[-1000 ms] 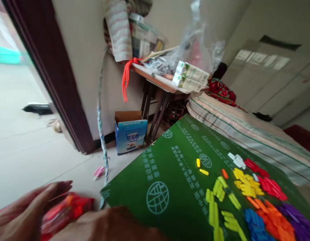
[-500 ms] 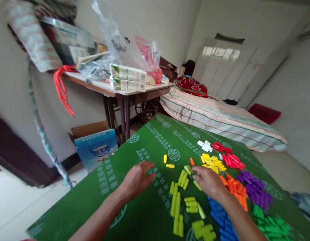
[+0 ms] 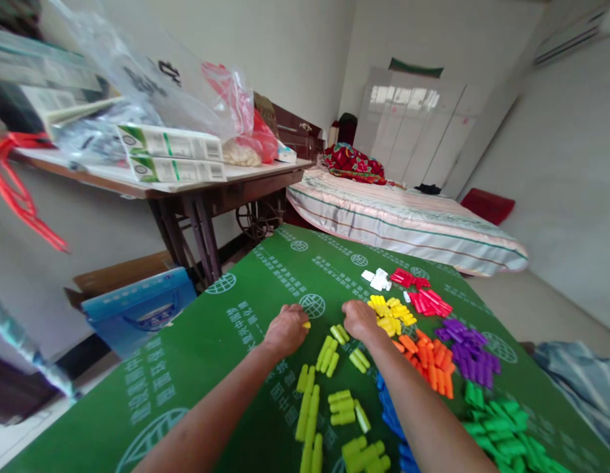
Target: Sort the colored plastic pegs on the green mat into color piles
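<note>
Yellow peg [image 3: 306,324]: its end shows at the fingers of the left hand [image 3: 286,332], which is closed on it over the middle of a green board [image 3: 196,341]. The board fills the foreground and is printed with pale lettering and globes. Beyond it are a cluttered table [image 3: 265,172] on the left and a bed [image 3: 408,226] with a striped sheet, then a pale wardrobe [image 3: 408,125] against the far wall.

The peg's visible end points right, its long axis roughly sideways; the rest is hidden by the hand. The right hand [image 3: 360,320] is bent downward beside the yellow pile [image 3: 391,314], its fingers curled; whether they hold anything cannot be told.

Nearest on the board, lime pegs [image 3: 327,355] lie in small groups, some pointing away from the person, others crosswise. Green pegs [image 3: 507,427] are heaped at lower right. The right forearm crosses the blue pegs [image 3: 391,410], hiding part of them. Farther on come orange pegs [image 3: 433,364] and purple pegs [image 3: 470,355], then red pegs [image 3: 430,302] and white pegs [image 3: 378,280]. A blue carton [image 3: 142,309] stands left of the board; white-and-green boxes [image 3: 174,148] are stacked on the table.
</note>
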### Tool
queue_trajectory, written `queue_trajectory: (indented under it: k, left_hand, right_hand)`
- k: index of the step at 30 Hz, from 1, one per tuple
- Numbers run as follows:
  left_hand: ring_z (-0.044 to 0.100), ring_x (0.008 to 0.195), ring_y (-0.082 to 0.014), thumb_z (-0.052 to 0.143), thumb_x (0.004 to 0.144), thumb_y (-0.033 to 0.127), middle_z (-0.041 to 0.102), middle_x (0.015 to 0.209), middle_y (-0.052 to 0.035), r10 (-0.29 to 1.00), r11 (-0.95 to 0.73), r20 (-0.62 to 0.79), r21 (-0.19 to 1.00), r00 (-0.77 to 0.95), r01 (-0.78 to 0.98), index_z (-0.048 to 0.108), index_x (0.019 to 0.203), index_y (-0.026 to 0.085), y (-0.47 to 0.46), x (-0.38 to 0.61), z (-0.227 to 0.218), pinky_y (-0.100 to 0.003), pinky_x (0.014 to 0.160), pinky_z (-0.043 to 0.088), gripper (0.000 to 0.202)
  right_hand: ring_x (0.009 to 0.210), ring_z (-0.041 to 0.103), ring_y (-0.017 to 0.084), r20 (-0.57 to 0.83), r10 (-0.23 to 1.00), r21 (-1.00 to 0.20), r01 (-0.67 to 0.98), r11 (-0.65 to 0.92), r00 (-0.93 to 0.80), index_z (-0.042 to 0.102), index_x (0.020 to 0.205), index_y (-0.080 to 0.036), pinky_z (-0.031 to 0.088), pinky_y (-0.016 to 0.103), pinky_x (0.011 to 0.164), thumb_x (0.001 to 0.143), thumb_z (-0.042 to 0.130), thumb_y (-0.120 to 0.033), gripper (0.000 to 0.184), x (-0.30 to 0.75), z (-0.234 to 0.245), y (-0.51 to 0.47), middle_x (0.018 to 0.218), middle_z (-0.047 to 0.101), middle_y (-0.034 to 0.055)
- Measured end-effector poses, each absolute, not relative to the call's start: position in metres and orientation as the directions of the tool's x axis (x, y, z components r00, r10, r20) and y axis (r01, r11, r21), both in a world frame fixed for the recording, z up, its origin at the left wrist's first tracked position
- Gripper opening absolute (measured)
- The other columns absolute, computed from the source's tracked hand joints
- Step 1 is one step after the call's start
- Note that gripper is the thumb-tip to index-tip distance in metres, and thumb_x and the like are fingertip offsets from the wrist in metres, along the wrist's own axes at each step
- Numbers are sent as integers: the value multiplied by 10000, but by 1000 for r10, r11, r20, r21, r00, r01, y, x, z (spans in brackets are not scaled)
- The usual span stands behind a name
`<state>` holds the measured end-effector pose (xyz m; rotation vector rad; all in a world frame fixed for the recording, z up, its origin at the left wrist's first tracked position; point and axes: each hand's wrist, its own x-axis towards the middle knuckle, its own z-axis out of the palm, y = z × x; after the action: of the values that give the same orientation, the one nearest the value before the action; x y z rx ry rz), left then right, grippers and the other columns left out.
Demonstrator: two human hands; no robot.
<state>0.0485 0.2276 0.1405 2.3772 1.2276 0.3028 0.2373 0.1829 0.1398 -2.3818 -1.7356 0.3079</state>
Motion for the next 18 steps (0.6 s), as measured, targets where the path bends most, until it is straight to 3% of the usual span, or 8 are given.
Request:
queue_trajectory:
  k: [3, 6, 9, 12, 15, 18]
  left_hand:
    - [567, 995, -220, 546, 692, 106, 644, 921, -84, 834, -472, 51, 582, 550, 662, 604, 680, 183, 229, 47, 134, -363, 1035, 337, 96]
    - [586, 873, -209, 558, 665, 144, 634, 814, -55, 888, -356, 49, 704, 457, 615, 587, 690, 193, 232, 42, 130, -325, 879, 437, 63]
    - [620, 733, -197, 566, 684, 255, 642, 718, -39, 927, -194, -27, 819, 374, 540, 583, 712, 191, 229, 35, 129, -290, 674, 482, 72]
    - [672, 756, -206, 606, 684, 365, 701, 805, -78, 933, 69, -171, 949, 318, 308, 590, 794, 177, 219, 28, 130, -262, 572, 481, 219]
    - [687, 754, -212, 685, 616, 387, 726, 853, -108, 891, 337, -329, 941, 314, 31, 601, 859, 184, 205, 22, 131, -252, 534, 473, 327]
    - [681, 712, -202, 706, 588, 367, 724, 799, -89, 864, 412, -382, 911, 328, -24, 616, 841, 192, 196, 20, 132, -243, 511, 462, 320]
  right_hand:
    - [988, 648, 245, -16, 941, -369, 873, -319, 337, 741, 880, -201, 456, 309, 801, 713, 547, -13, 317, 238, 135, 182, 1013, 713, 119]
    - [909, 664, 207, 36, 937, -532, 800, -277, 348, 725, 966, -235, 467, 270, 754, 712, 549, -32, 370, 235, 132, 174, 930, 731, 59]
    - [757, 668, 157, 74, 949, -702, 691, -169, 307, 690, 1056, -213, 477, 221, 656, 743, 543, -84, 369, 226, 130, 161, 827, 725, 19]
    - [696, 655, 137, 107, 959, -817, 573, -66, 263, 660, 1095, -165, 485, 207, 612, 752, 518, -119, 374, 210, 128, 146, 788, 708, 17]
    - [658, 635, 137, 121, 958, -937, 347, 24, 260, 666, 1041, -139, 490, 223, 602, 698, 530, -138, 370, 190, 131, 130, 750, 688, 16]
    - [607, 597, 132, 88, 966, -992, 107, 63, 241, 685, 939, -143, 473, 227, 558, 646, 567, -162, 317, 169, 140, 109, 707, 667, 5]
